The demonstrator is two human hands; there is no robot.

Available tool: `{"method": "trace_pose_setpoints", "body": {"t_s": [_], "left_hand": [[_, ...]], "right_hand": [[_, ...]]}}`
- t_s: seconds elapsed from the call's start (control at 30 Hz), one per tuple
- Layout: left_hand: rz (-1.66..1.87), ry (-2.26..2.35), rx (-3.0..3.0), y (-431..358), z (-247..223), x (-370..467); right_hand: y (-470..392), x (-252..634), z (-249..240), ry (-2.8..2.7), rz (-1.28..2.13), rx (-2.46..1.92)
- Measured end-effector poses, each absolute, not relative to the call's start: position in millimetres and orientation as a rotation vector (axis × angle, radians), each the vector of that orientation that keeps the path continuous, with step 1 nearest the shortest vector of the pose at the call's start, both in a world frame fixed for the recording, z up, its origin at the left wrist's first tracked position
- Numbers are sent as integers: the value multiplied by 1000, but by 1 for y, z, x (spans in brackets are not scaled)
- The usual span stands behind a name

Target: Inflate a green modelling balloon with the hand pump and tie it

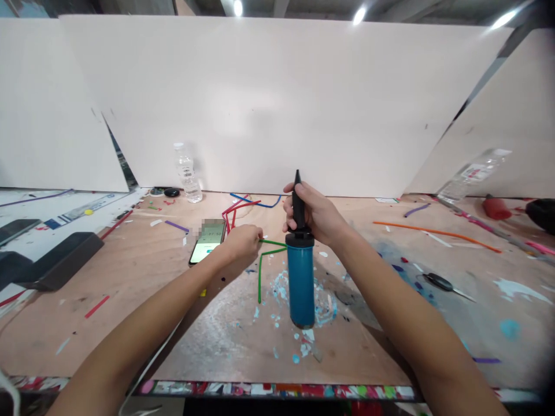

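Note:
A blue balloon pump (301, 283) stands upright on the table in front of me, its black nozzle pointing up. My right hand (318, 211) is closed around the black top of the pump, with fingers wrapped about the nozzle. To the left, my left hand (243, 245) is closed in a pinch at the end of a thin green uninflated balloon (260, 277). This balloon bends behind the pump and trails back toward me over the tabletop. Just beside the left wrist lies a phone (203, 252) with its screen lit.
Red balloons (234, 211) and a blue balloon (271, 205) lie near the white board (269, 115). Water bottles (188, 173) stand at the back left and lean at the right. An orange balloon (437, 232) and scissors (446, 285) rest on the right, black boxes (65, 260) on the left.

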State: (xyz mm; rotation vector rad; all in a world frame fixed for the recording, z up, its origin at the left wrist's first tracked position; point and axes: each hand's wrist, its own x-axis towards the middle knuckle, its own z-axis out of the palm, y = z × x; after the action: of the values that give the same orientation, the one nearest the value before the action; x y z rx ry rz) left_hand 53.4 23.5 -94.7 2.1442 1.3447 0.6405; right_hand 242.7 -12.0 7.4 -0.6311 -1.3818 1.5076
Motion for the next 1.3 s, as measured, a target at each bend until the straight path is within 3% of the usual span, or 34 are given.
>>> {"method": "trace_pose_setpoints", "body": {"t_s": [0.17,0.4,0.77,1.3], "left_hand": [[756,1236,1809,34,-72,49],[1242,621,788,17,-20,49],[1678,936,1679,-6,-7,50],[1856,952,2065,-7,-8,45]], "right_hand": [[-15,238,6,-1386,1520,-592],[-28,216,-5,-1431,1730,-544],[-46,200,-11,-1409,1837,-504],[-49,199,-8,-1418,1857,-522]]}}
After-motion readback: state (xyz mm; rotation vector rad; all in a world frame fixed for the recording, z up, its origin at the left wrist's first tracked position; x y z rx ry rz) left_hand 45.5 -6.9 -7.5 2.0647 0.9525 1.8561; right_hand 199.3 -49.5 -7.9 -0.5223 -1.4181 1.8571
